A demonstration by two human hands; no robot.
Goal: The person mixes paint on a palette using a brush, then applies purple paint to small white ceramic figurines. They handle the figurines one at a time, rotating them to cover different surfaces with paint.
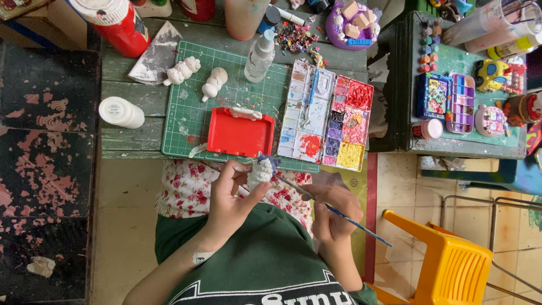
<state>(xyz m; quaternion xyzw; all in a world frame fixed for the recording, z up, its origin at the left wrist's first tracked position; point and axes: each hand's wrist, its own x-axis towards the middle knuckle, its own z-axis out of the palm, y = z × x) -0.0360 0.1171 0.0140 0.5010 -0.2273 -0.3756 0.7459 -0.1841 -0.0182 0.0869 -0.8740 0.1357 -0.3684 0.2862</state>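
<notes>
Seen from above, a weathered grey-green wooden table (130,99) fills the upper middle, with a second, darker green table (403,101) to its right crowded with small painted figures and paint trays, and one yellow plastic chair (446,260) on the tiled floor at lower right. On the first table lies one green cutting mat (195,121), and on it one red plastic tray (240,135), one clear spray bottle (259,56) and two unpainted white plaster figures (182,70) (214,83). Right of the mat sit two paint palettes side by side, a white palette (305,113) smeared with blue and red and a pink-rimmed palette (351,127) with reds, purples and yellow. One white tub (121,112) lies left of the mat, and a red bottle with a white cap (116,22) stands at the top edge. Below the table edge, over a floral lap, the left hand (231,197) has its fingers clamped around a third small white figure (261,169), whose top shows purple-blue paint. The right hand (334,213) pinches a thin blue-handled paintbrush (330,208), fingers closed on the shaft, its tip touching the figure
</notes>
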